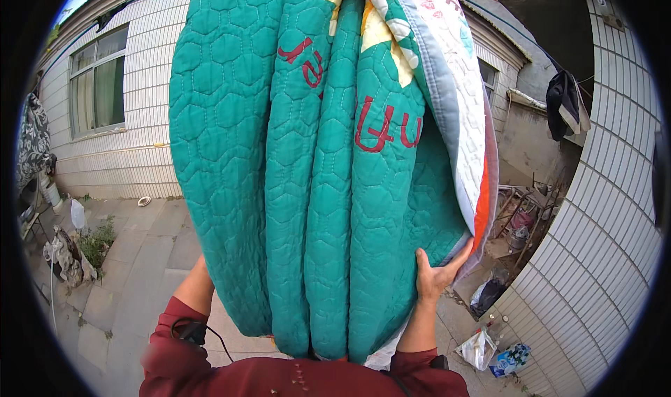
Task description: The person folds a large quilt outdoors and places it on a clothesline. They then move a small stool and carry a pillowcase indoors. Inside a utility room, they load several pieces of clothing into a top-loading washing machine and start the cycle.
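Observation:
A large green quilt (224, 131) with hexagon stitching hangs in several deep vertical folds before me and fills the middle of the view. Red lettering and orange, yellow and white shapes mark its upper part. Along its right side, a pale grey-blue border and a white underside show. My right hand (439, 275) holds the quilt's lower right edge, thumb raised on the near side and fingers reaching around the border. My left forearm (198, 286) goes behind the lower left of the quilt, which hides the left hand and its fingers.
A white-tiled wall with a window (99, 82) stands at the left; another tiled wall (580, 257) curves along the right. Dark clothing (565, 105) hangs there above piled scrap. White (478, 348) and blue (509, 360) bags lie lower right. A rock (64, 257) and plant sit left.

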The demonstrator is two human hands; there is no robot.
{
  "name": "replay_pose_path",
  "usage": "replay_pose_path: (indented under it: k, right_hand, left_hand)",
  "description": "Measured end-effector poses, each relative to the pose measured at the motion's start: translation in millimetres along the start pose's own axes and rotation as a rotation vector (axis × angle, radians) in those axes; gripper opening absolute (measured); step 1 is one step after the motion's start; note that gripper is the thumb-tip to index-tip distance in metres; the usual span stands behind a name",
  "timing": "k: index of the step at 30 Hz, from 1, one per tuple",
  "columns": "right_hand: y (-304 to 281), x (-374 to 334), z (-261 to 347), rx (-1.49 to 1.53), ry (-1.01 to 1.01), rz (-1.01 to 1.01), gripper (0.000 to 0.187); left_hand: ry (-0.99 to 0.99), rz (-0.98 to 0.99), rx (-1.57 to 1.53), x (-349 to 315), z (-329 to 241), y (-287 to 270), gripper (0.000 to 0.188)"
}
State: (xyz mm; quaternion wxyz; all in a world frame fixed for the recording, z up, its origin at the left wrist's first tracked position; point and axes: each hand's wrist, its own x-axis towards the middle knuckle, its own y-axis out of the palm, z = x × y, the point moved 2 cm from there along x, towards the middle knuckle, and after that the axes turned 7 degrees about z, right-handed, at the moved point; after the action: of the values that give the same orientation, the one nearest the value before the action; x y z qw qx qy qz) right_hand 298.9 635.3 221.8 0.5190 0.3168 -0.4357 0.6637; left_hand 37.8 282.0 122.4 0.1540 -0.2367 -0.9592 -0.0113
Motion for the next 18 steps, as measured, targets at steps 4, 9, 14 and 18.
replay_pose_path:
  k: [4,9,14,18]
  right_hand:
    - [-44.1,54.8,-16.3,-0.002,-0.341,0.258,0.052]
    - [-125.6,209.3,-85.8,0.654,0.006,0.533,0.025]
    - [-187.4,440.5,-177.1,0.976,-0.006,0.050,0.030]
    - [-168.5,511.2,-148.3,0.266,0.163,-0.555,0.038]
  left_hand:
    - [0.177,-0.293,-0.322,-1.2,-32.7,86.9,0.045]
    - [0.270,-0.534,-0.420,-3.6,-48.5,153.1,0.045]
    - [0.336,-0.682,-0.411,7.4,-37.8,157.9,0.045]
    - [0.378,-0.753,-0.394,-4.9,-51.8,143.5,0.045]
